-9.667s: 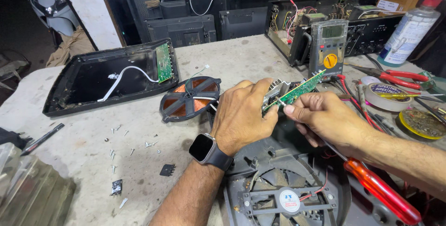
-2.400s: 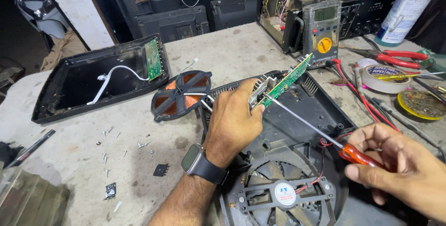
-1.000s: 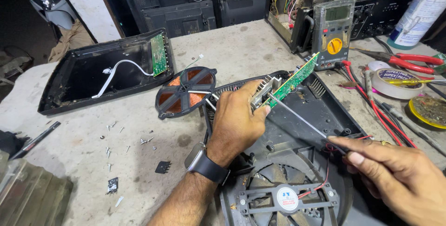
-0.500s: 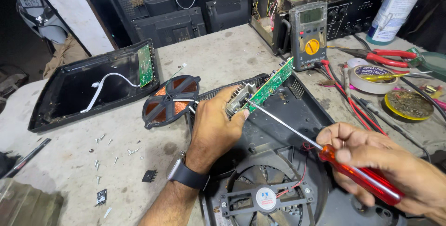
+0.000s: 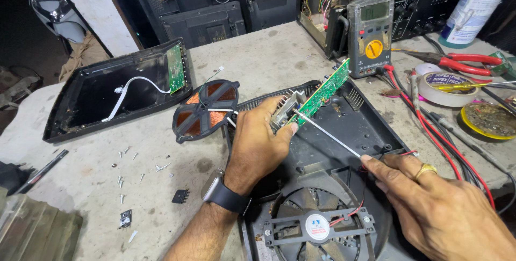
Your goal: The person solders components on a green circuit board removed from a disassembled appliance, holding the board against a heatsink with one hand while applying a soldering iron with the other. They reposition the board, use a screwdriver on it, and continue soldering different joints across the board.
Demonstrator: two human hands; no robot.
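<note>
Work surface: a pale grey stone workbench [image 5: 279, 59], dusty and stained, with a worn rounded front edge at the left.
Back of bench: dark electronic casings [image 5: 207, 22] stacked along the far edge, and an opened chassis [image 5: 328, 3] with coloured wiring showing.
Wall: a chipped white pillar [image 5: 94, 0] at upper left.
Beyond the bench: a shadowed area at far left, where part of a scooter [image 5: 54, 3] shows.
Light: bright and even over the bench, dim behind it.

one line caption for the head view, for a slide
Left hand lifts green circuit board while right hand probes it with a screwdriver.
</note>
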